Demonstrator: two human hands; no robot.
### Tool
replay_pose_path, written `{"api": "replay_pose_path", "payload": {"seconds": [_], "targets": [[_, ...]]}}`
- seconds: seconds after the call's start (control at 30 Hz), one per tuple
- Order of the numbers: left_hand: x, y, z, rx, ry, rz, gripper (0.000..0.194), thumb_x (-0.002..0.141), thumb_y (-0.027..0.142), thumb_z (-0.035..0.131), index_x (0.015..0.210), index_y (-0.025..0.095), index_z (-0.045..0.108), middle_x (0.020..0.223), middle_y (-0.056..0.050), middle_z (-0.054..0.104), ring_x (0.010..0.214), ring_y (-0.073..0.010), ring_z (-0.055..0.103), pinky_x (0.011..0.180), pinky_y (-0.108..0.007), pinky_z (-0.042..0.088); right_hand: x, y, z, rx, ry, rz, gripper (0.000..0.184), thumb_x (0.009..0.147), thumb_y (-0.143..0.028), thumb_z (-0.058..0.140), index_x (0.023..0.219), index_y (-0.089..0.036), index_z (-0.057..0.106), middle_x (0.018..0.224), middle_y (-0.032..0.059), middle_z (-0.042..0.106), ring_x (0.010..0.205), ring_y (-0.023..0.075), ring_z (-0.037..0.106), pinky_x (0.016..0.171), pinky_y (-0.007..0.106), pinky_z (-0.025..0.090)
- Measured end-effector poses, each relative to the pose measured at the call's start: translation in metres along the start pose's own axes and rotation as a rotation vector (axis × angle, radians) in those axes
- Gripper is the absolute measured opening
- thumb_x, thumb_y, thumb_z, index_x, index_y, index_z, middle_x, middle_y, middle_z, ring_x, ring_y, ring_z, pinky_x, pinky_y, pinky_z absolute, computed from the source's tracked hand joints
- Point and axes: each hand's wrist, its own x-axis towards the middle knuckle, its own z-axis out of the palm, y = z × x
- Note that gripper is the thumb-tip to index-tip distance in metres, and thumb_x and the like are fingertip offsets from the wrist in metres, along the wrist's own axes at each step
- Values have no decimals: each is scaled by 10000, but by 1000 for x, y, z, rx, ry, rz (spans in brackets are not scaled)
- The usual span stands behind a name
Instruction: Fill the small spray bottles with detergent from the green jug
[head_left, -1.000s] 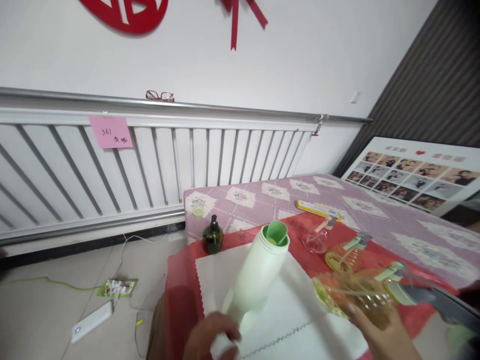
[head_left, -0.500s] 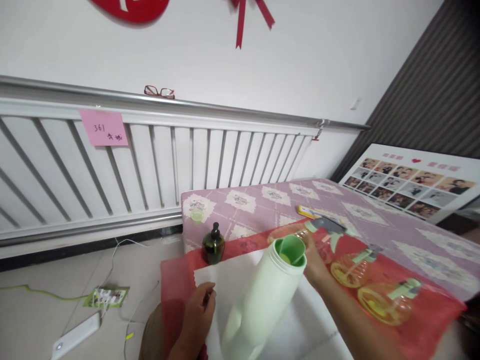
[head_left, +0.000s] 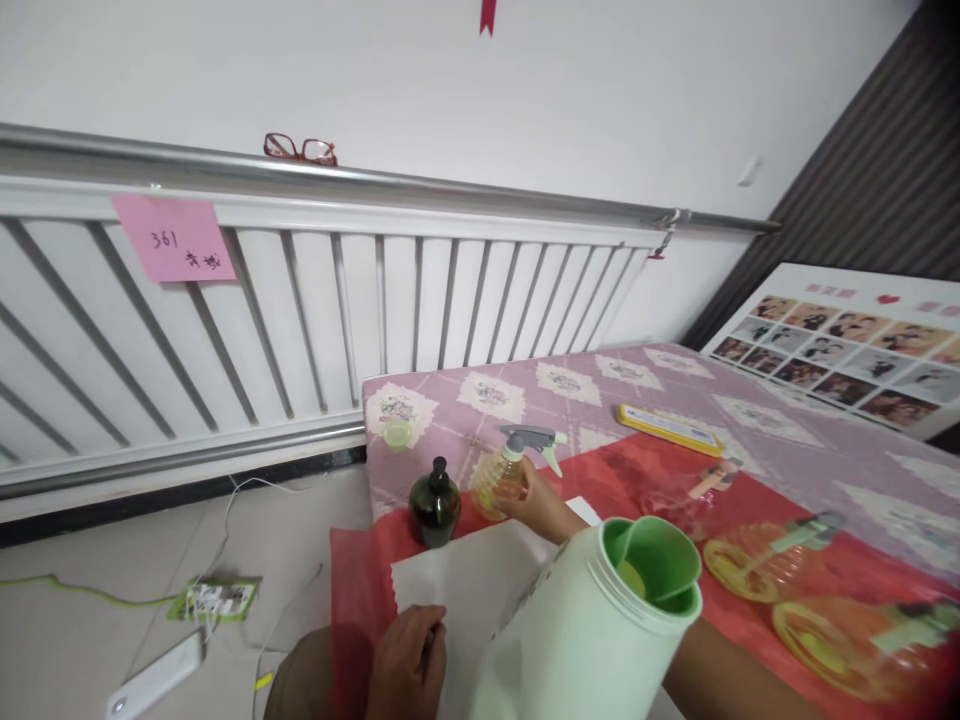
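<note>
My right hand [head_left: 534, 500] is closed around a clear yellowish spray bottle [head_left: 501, 478] with a grey trigger head, upright beside a dark green pump bottle [head_left: 435, 505]. My left hand [head_left: 411, 655] rests with curled fingers at the left side of the white cloth [head_left: 457, 570]; what lies inside it, if anything, is hidden. A large pale green bottle [head_left: 600, 630] with an open mouth stands close in front of me. Inside its mouth sits a green cup-like piece [head_left: 660, 555]. This bottle hides part of my right forearm.
Two yellowish spray bottles [head_left: 757, 560] [head_left: 847, 640] and a pinkish clear one [head_left: 690, 500] lie on the red cloth [head_left: 600, 465]. Behind are a yellow box [head_left: 670, 430] and a small pale green cap [head_left: 397, 433]. A radiator [head_left: 420, 300] lines the wall. Cables and a power strip [head_left: 217, 598] are on the floor.
My right hand has carried the spray bottle from the right, past the pale green bottle, to beside the dark pump bottle. My left hand has drawn away from the pale green bottle.
</note>
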Motion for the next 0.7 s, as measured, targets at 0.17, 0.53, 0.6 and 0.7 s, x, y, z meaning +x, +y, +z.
{"api": "replay_pose_path", "payload": {"seconds": [0.17,0.53,0.6,0.7], "targets": [[-2,-4,1,-6,-19,-8,159,906,164,494,975,195,633,773,-36,729,710,-141,723,681,-208,593,-1,-7,14,13,-96,25,627,583,-243,797,1140,-213,509,942,27,706,831,228,698,770,378,571],[7,6,-3,8,19,-20,185,952,242,462,930,197,640,739,-30,729,664,-135,714,637,-206,589,-4,0,15,28,-120,17,665,574,-265,852,1153,-214,526,960,23,704,862,230,697,760,376,588],[8,8,-3,11,25,-33,214,963,274,454,919,198,650,736,-31,732,658,-136,716,635,-209,591,-5,6,12,6,-100,9,659,593,-271,869,1165,-204,548,1023,38,698,923,240,685,800,392,581],[6,7,-4,7,5,-72,257,966,320,452,913,196,671,754,-43,747,674,-146,727,646,-220,601,-13,15,3,-28,-41,-13,459,801,-336,748,1199,-184,578,1172,65,654,1028,234,649,864,435,556]]}}
